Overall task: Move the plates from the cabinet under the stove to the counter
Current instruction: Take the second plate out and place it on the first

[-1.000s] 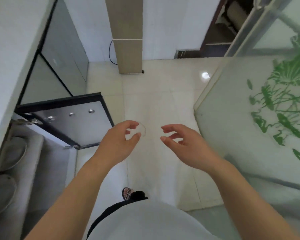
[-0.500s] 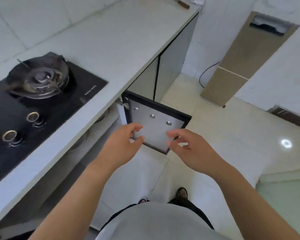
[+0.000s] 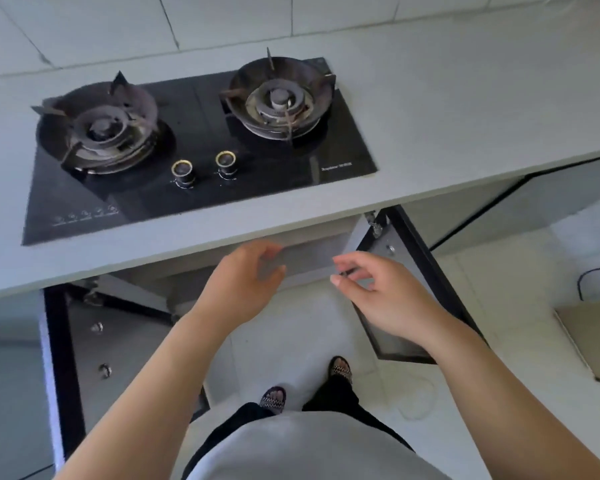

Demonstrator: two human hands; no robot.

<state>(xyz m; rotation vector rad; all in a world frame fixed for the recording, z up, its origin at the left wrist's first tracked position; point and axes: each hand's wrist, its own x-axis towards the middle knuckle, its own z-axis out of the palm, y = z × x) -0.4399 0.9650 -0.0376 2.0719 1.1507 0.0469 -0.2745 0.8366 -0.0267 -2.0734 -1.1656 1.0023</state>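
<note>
My left hand (image 3: 243,289) hovers just below the counter's front edge, thumb and fingers curled round a small clear glass plate (image 3: 272,268) that shows only faintly. My right hand (image 3: 378,299) hangs beside it, fingers loosely curled, holding nothing I can make out. The grey counter (image 3: 465,98) carries a black two-burner stove (image 3: 201,147). Both doors of the cabinet under the stove stand open, the left door (image 3: 84,358) and the right door (image 3: 413,289). The counter edge hides the cabinet's inside.
Bare counter lies to the right of the stove and behind it, up to a tiled wall. My feet in sandals (image 3: 274,398) stand on the pale floor between the open doors. A tan box (image 3: 589,337) and a black cable (image 3: 589,275) are on the floor at right.
My view has swung from the floor and side cabinets round to face the stove and counter. Both hands kept their pose and now sit at the counter's front edge.
</note>
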